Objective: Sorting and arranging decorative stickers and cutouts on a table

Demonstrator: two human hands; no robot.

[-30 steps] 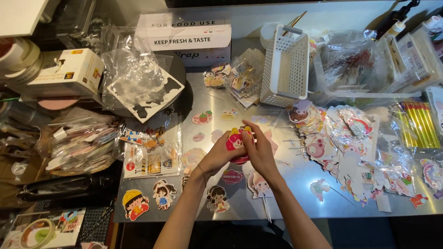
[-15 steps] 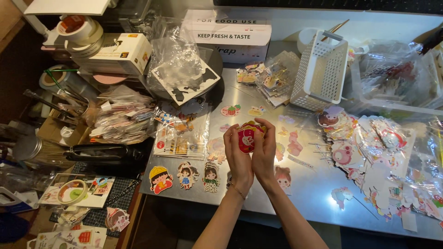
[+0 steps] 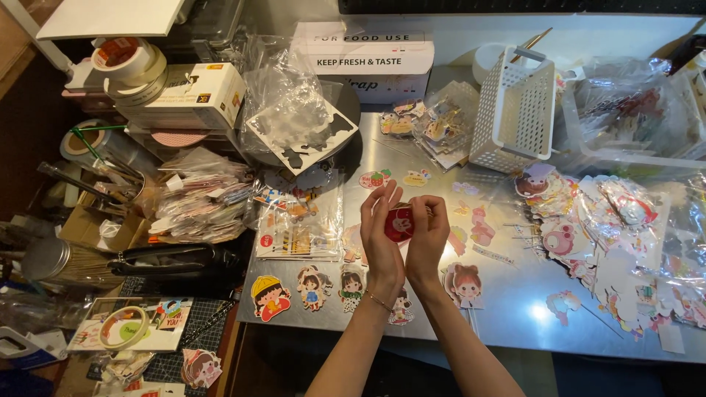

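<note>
Pinching a small red cartoon sticker (image 3: 399,224) between them, the left hand (image 3: 381,239) and right hand (image 3: 429,237) now hold it upright, palms nearly touching, raised over the steel table (image 3: 515,323); 1 second ago they worked it lower and flatter, so the piece looks freed from the cutouts (image 3: 312,287) below

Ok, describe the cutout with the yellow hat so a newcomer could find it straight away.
Start at the steel table and follow its near edge to the left corner. There a row of small cartoon figures lies; the yellow-hat cutout is leftmost, the only one with a yellow hat and red outfit.
</note>
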